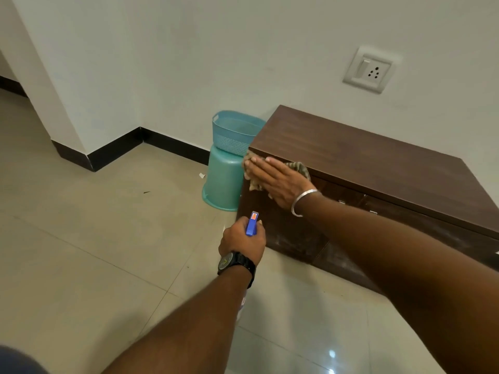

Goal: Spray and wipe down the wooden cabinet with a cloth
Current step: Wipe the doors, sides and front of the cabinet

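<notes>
— Where do we have the cloth [299,168]?

— Flat under our right hand [275,182], against the cabinet [364,157] at its left end, up by the top front corner. The fingers [259,168] are straight and close together, pressing it to the wood. A checked edge shows past the back of the hand and another below the palm.

— So nothing pinched?

— No, we hold it by pressure alone. It looks thin and soft, so we reckon it would bunch or slip out if we eased off. A flat palm over its middle suits it best; for the corner we might gather a fold.

— And the spray bottle [252,224]?

— In our left hand [241,240], lower down, near the cabinet's end panel but apart from it. Those fingers are curled round the neck, with the blue head poking up above the fist. The body is mostly hidden beneath the forearm, so we can't tell how full it is. We'd guess light, rigid plastic, perhaps slick when wet; the neck is the place to grip.

— Anything close by?

— A teal basket [232,133] sits on an upturned teal bucket [221,182] just beside the cabinet's left end, near the cloth. We judge a wide sweep could nudge it.

— How will the cabinet handle?

— Hard, smooth and heavy; it should not shift under our push.
</notes>
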